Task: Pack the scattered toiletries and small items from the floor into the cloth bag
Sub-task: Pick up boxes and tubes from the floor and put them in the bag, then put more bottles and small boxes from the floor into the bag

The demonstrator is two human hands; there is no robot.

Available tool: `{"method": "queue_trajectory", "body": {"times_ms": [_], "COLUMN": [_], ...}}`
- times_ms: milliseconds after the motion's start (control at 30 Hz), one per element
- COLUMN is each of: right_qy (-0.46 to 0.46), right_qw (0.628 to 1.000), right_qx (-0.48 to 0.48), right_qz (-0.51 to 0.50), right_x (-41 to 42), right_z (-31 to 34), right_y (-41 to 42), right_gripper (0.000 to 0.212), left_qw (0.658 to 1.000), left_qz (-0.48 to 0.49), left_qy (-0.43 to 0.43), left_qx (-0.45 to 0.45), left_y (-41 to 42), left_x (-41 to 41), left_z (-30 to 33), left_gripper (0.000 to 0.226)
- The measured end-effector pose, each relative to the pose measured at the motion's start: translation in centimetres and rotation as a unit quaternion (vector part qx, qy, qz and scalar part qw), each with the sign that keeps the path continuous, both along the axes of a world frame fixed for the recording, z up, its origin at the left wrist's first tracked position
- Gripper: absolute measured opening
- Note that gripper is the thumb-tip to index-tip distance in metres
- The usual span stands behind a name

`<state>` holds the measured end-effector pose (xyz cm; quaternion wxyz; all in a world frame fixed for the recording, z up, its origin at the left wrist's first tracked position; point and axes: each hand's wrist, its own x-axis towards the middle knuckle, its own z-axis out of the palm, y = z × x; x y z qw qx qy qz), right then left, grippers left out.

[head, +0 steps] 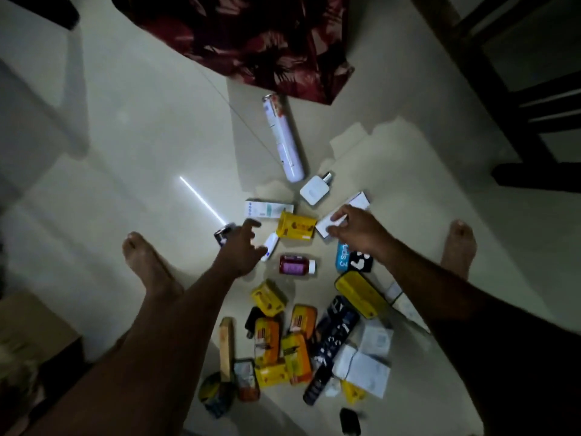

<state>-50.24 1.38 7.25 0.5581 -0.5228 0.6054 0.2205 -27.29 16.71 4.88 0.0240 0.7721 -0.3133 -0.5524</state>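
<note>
The right hand has its fingers curled over a long white carton on the floor, gripping it at mid-length. The left hand hovers with fingers spread and loosely bent, holding nothing, just above a small white tube and beside a dark packet. This looks like the picking-up step, early on: most items, among them yellow soap boxes, still lie scattered. The maroon patterned cloth bag lies well ahead, so the next move calls for lifting the carton and carrying it forward past the tall white spray can.
</note>
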Motion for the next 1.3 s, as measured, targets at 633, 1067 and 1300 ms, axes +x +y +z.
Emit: {"method": "queue_trajectory", "body": {"times_ms": [633, 1067, 1300], "right_qy": [0.074, 0.164, 0.077], "right_qw": [0.952, 0.851, 0.831], "right_qx": [-0.091, 0.066, 0.072], "right_qz": [-0.281, -0.494, -0.546], "right_x": [-1.0, -9.3, -4.0], "right_z": [-18.4, -18.1, -19.9], "right_y": [2.0, 8.9, 8.1], "right_gripper": [0.068, 0.093, 0.059], "left_qw": [0.940, 0.899, 0.814], "left_qz": [0.338, 0.411, 0.567], "left_qy": [-0.014, -0.059, 0.073], "left_qx": [-0.045, 0.140, 0.101], "left_y": [-5.7, 7.9, 4.2], "left_x": [-7.4, -14.0, -17.8], "left_z": [-17.0, -13.8, -16.1], "left_gripper": [0.055, 0.050, 0.069]}}
